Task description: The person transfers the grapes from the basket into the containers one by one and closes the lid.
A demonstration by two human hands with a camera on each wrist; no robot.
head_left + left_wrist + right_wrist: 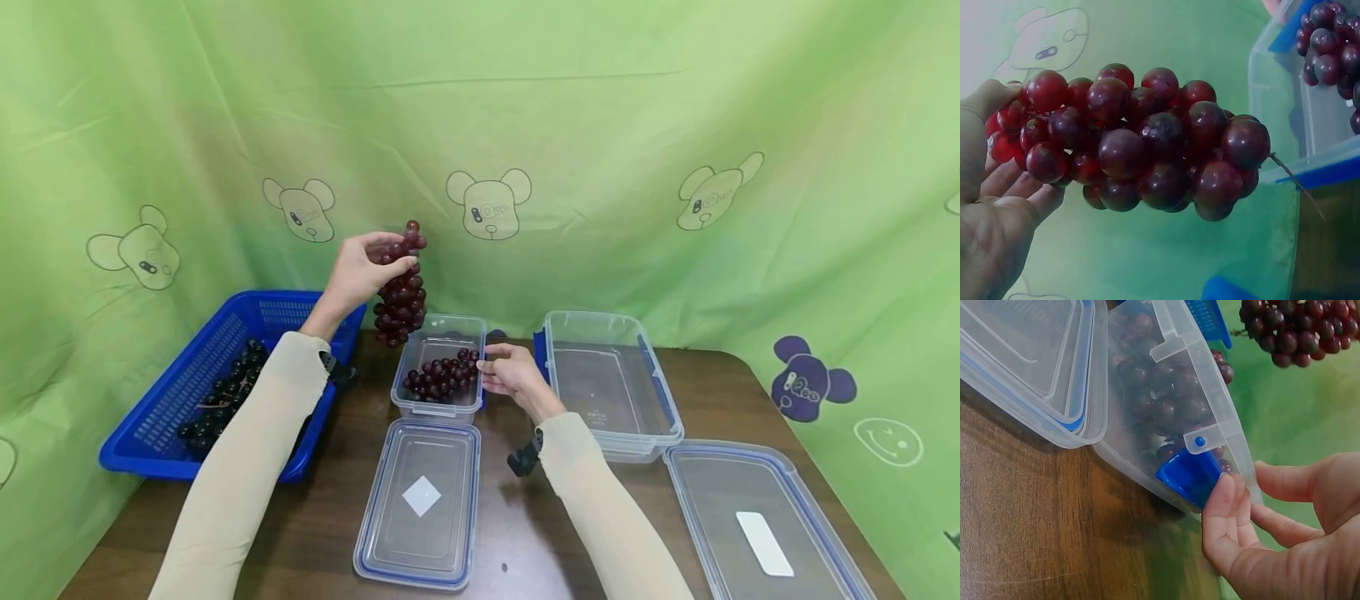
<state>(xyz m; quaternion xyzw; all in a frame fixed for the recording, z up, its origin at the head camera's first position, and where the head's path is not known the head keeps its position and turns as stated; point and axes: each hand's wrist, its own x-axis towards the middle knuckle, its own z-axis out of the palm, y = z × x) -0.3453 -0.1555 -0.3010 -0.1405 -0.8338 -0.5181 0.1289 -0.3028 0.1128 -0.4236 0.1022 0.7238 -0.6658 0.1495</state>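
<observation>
My left hand (356, 271) holds a bunch of red grapes (401, 304) by its upper end. The bunch hangs above the back left of a small clear plastic container (435, 410), and a thin stem sticks out of its lower end in the left wrist view. Inside that container lies another bunch of red grapes (441, 377). With thumb and fingers my right hand (517, 377) pinches the container's right side, by a blue clip (1191, 475) in the right wrist view. The container's lid (420, 542) lies flat in front of it.
At the left stands a blue plastic basket (142, 425) with dark grapes (225, 404) in it. A larger clear container (615, 392) stands at the right, its lid (750, 492) lying in front. A green curtain (585, 167) hangs behind the brown table (525, 533).
</observation>
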